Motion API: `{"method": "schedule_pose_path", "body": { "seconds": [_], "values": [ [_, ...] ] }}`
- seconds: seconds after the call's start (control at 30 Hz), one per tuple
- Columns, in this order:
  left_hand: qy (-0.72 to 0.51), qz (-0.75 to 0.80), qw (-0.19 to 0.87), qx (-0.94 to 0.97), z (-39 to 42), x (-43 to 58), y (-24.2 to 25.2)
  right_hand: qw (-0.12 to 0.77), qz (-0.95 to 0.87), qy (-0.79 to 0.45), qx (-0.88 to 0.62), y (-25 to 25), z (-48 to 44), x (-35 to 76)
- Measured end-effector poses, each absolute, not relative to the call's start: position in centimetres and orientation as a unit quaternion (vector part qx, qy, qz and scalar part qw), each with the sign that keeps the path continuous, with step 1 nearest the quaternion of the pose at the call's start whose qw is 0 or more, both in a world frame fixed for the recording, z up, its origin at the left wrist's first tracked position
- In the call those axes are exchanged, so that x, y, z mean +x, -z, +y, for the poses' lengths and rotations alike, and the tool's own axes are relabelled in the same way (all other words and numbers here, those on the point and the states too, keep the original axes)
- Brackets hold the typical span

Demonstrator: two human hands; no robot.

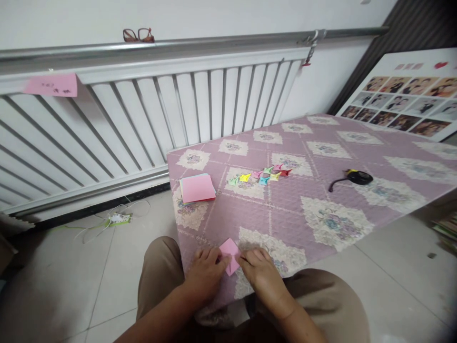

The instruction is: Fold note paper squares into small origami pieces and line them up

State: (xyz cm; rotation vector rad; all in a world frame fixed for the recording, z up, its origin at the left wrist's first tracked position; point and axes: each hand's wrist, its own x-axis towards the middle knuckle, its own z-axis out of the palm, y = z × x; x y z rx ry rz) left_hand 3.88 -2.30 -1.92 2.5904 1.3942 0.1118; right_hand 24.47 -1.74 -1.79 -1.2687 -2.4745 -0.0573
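Note:
A small pink paper [229,252], partly folded, lies at the near edge of the purple quilted bed cover [321,200]. My left hand [206,272] pinches its left side with curled fingers. My right hand [260,272] presses and pinches its right side. Both hands rest on the cover just above my knees. Farther back lies a stack of square paper sheets [197,187] with a pink one on top. A row of several small folded paper shapes [262,176] in green, yellow, pink, blue and red sits mid-cover.
A black tape-like object with a strap [357,178] lies on the right of the cover. A white radiator [143,119] runs along the wall, with glasses [138,35] on its ledge and a pink note [52,85]. A photo board [407,95] leans at the right.

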Motion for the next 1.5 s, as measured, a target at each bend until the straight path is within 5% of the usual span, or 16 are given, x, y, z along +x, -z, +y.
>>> {"method": "schedule_pose_path", "body": {
  "seconds": [1.33, 1.5],
  "values": [
    [-0.058, 0.415, 0.030, 0.908, -3.1, 3.2, 3.1, 0.244, -0.859, 0.041, -0.448, 3.6, -4.2, 22.1],
    [-0.059, 0.415, 0.038, 0.907, -3.3, 3.0, 3.8, 0.198, -0.868, 0.065, -0.452, 4.1, -4.6, 24.0]
  ]
}}
